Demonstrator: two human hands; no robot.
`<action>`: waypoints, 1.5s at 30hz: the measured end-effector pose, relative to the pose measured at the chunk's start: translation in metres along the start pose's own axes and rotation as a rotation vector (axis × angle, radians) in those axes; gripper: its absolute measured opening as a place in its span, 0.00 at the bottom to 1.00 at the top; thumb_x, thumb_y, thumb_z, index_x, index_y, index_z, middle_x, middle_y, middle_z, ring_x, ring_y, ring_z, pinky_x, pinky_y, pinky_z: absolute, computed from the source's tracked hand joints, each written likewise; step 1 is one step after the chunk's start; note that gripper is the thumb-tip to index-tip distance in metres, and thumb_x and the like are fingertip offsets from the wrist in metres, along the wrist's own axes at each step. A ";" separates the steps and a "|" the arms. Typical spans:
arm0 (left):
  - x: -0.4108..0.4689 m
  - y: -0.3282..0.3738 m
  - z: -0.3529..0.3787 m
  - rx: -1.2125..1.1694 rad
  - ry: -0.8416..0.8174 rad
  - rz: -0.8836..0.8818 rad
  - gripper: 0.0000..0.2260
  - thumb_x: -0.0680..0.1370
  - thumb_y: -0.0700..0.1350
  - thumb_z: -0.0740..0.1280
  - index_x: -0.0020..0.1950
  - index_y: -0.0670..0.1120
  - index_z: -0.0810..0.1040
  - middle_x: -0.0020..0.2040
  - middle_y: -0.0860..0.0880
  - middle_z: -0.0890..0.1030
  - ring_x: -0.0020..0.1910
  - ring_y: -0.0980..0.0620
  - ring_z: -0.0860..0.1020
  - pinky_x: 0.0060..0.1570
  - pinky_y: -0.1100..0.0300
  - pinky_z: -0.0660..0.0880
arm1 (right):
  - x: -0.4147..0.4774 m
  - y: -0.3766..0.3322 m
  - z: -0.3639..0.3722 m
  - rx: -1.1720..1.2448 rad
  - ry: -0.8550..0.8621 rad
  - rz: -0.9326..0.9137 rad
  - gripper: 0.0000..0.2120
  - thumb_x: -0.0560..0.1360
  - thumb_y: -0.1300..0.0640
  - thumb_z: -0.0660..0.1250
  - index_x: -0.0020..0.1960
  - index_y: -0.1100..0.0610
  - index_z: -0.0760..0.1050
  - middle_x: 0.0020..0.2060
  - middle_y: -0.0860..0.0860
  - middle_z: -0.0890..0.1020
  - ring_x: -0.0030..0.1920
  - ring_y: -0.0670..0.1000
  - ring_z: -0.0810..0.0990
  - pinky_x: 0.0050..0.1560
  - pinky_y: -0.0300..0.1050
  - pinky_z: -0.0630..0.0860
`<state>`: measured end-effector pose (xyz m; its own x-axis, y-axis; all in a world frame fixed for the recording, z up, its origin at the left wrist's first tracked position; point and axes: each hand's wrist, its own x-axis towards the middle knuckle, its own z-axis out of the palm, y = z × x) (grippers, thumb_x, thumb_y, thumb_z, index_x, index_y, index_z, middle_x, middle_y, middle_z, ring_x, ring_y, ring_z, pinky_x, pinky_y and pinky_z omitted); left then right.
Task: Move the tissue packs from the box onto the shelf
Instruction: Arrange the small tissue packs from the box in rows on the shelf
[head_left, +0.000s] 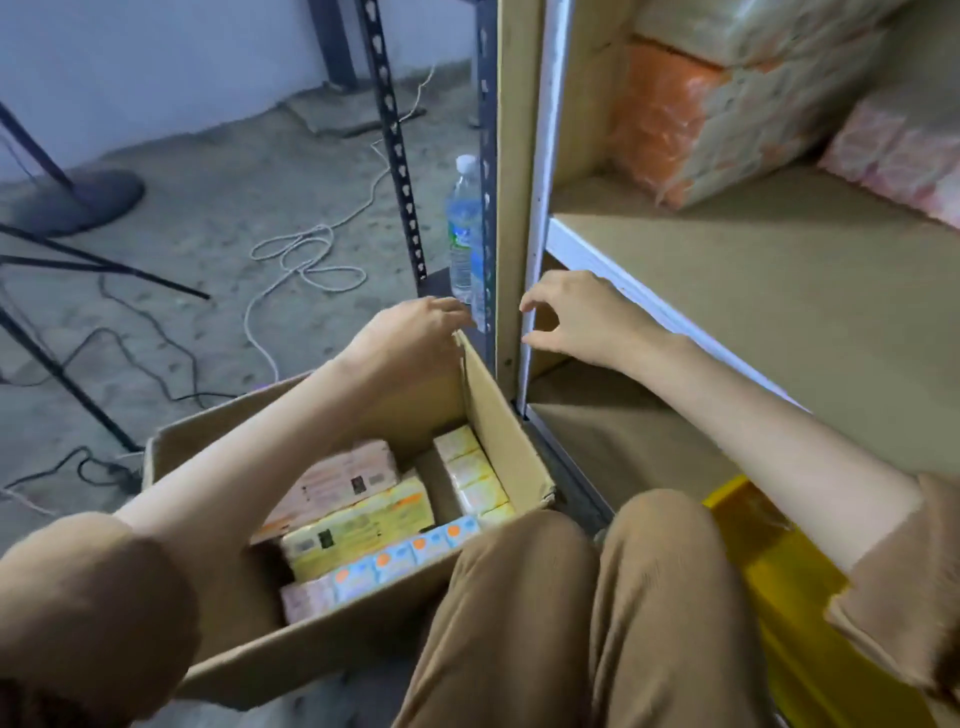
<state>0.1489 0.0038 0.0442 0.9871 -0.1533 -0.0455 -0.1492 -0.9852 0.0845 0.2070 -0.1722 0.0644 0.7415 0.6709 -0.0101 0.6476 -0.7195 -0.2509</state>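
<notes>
- Cardboard box (519, 441) sits lower centre of frame on the concrete floor, top open, its right wall close to the foot of the shelf frame
- tissue packs are all inside the box: pink pack (337, 483) and yellow pack (363, 525) lie flat in the middle, small yellow packs (472, 478) in a row along the right wall, blue-and-orange packs (410, 551) in a row along the near wall
- left hand (415, 332) at centre frame, on the far right corner of the box rim; fingers bent at the cardboard edge, cannot tell whether they clamp it or only rest there
- right hand (576, 317) just right of it, in front of the white upright (545, 182), apart from the box; thumb and forefinger spread wide, other fingers loosely curled, holding nothing
- shelf board (779, 291) upper right; orange-and-cream bundle (701, 119) and pink bundle (893, 150) sit toward its back
- water bottle (464, 228) upright just beside the dark slotted post, above the left hand
- yellow bin (769, 561) lower right, below the right forearm, beside the knee
- white cord (306, 260) looped on the floor left of centre; black stand legs at the left edge
</notes>
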 end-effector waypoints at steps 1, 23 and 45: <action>-0.009 -0.010 0.007 0.004 -0.016 -0.029 0.17 0.76 0.43 0.63 0.66 0.48 0.72 0.67 0.49 0.73 0.65 0.47 0.73 0.59 0.50 0.73 | 0.004 -0.007 0.010 0.002 -0.033 -0.011 0.17 0.75 0.55 0.65 0.62 0.59 0.74 0.60 0.56 0.76 0.60 0.57 0.74 0.57 0.47 0.71; -0.109 -0.178 0.221 -0.186 -0.346 -0.661 0.19 0.76 0.42 0.65 0.66 0.39 0.70 0.62 0.37 0.73 0.61 0.37 0.73 0.57 0.47 0.72 | 0.080 -0.062 0.241 -0.219 -0.797 -0.216 0.16 0.76 0.60 0.62 0.63 0.63 0.73 0.60 0.59 0.78 0.59 0.59 0.77 0.56 0.50 0.75; -0.090 -0.205 0.258 -0.473 -0.405 -0.736 0.18 0.81 0.45 0.55 0.70 0.39 0.67 0.68 0.33 0.68 0.68 0.38 0.66 0.66 0.57 0.60 | 0.074 -0.067 0.342 0.113 -1.286 0.044 0.19 0.77 0.45 0.60 0.44 0.62 0.76 0.37 0.52 0.75 0.42 0.54 0.74 0.42 0.46 0.72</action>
<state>0.0753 0.2003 -0.2254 0.7163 0.3882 -0.5798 0.6252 -0.7261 0.2862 0.1579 -0.0129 -0.2502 0.0207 0.3828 -0.9236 0.5618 -0.7686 -0.3059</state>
